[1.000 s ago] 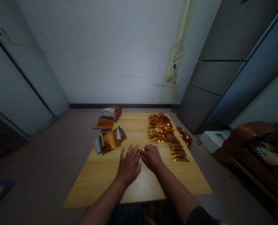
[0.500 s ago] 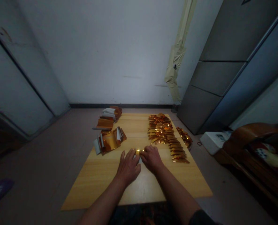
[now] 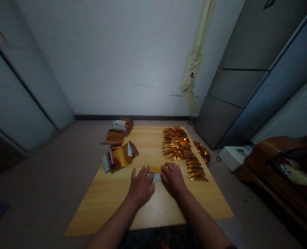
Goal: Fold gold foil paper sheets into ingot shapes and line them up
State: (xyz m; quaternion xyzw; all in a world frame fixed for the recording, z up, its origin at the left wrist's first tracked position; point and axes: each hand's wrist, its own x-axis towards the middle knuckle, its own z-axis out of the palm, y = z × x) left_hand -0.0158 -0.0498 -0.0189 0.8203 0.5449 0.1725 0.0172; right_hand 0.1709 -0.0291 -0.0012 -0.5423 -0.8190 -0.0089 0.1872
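Note:
A sheet of gold foil paper (image 3: 155, 169) lies on the wooden board, partly folded, gold strip at the far side and pale grey underside towards me. My left hand (image 3: 141, 185) holds its left end, fingertips pressed on the fold and thumb at the near side. At the right end, my right hand (image 3: 173, 178) has its fingers curled on the paper. Left of my hands is a loose stack of curled gold foil sheets (image 3: 121, 157). To the right, folded gold foil pieces (image 3: 196, 166) overlap in a row, with a denser pile of folded foil (image 3: 176, 141) behind them.
The wooden board (image 3: 104, 207) stands low over the tiled floor. More foil sheets (image 3: 114, 137) lie at its far left corner. Past the right edge sit a heap of foil pieces (image 3: 203, 152), a white box (image 3: 232, 157) and a wooden seat (image 3: 277, 173). A grey refrigerator (image 3: 226, 86) stands behind.
My right hand has shifted right along the paper, so my hands are farther apart. More of the gold strip and the pale underside shows between them. The view has tilted slightly.

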